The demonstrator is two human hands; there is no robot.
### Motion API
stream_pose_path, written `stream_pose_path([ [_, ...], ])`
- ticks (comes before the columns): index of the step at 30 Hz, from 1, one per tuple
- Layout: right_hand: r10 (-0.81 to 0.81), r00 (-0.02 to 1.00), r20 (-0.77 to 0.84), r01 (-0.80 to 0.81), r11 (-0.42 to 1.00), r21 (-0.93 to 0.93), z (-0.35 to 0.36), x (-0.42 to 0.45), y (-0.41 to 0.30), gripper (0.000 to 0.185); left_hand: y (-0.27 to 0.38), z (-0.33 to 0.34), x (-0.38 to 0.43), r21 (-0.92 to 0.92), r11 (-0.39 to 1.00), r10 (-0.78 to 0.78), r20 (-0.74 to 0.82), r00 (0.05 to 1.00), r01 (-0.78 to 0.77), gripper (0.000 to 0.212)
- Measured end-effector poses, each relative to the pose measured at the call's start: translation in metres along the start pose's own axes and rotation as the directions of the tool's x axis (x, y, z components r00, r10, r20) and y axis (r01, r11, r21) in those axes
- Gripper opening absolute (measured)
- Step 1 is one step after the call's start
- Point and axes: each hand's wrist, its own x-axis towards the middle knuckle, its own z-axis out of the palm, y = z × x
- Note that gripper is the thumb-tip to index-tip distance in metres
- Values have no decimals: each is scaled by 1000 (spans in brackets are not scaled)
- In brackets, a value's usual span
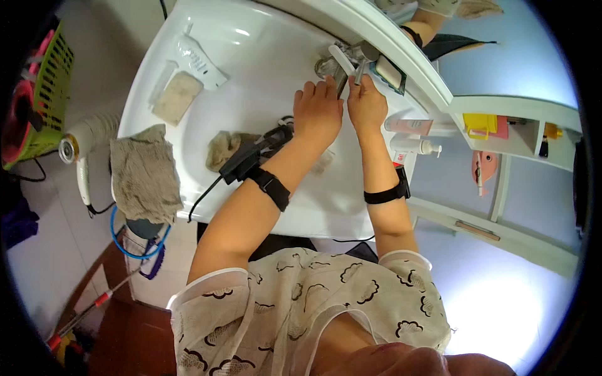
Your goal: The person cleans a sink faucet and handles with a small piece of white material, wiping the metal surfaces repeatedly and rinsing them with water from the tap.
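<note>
Both my hands are at the far side of a white ceramic washbasin (249,61), next to the metal faucet (343,83). My right hand (368,105) has its fingers curled around the lower end of a curved white handle (342,59), close to the faucet lever (360,73). My left hand (319,108) is bent over beside the spout, knuckles up; what its fingertips touch is hidden. In the bowl under my left forearm lies a wet grey-brown cloth (225,150), partly covered by a black device (251,155) strapped to that forearm.
On the basin's left rim are a white squeeze tube (200,61), a beige rectangular block (178,97) and a grey towel (145,174). A hair dryer (80,150) hangs beyond. To the right stand a soap dish (389,74), a pink tube (408,126), a pump bottle (414,146) and a mirror cabinet (508,94).
</note>
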Motion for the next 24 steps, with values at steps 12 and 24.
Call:
stream_pose_path([
  [12, -66, 987, -144, 66, 998, 2, 10, -11, 5, 19, -5, 3, -4, -45, 998, -39, 28, 999, 40, 50],
  [24, 141, 989, -54, -124, 962, 245, 12, -25, 6, 18, -10, 1, -4, -11, 1000, -21, 18, 1000, 21, 49],
])
